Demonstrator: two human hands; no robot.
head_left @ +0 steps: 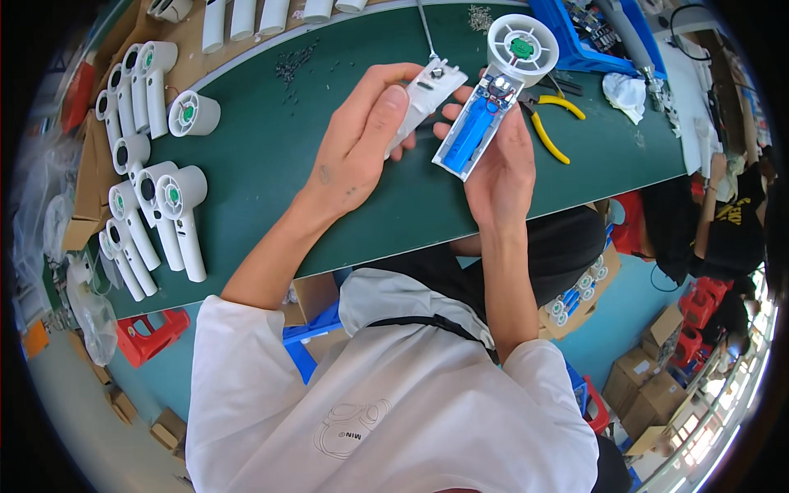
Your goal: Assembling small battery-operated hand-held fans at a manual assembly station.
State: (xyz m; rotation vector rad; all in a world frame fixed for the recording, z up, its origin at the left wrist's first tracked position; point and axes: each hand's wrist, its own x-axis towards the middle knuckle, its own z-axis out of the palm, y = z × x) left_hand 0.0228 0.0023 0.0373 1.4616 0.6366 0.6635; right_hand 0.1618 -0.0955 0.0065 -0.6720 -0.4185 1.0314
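Note:
My right hand (503, 168) holds a white handheld fan body (501, 90) above the green mat; its handle is open and shows a blue battery (471, 135), and its round head has a green hub. My left hand (362, 140) grips a white handle cover (427, 92) just left of the open handle, thumb on top. The cover and the fan body are close together but apart.
Several finished white fans (156, 222) lie in a row at the mat's left, one fan head (193, 113) apart. Yellow-handled pliers (549, 123), a white rag (626, 92), a blue bin (575, 41), loose screws (296, 62). Another person (731, 214) sits at right.

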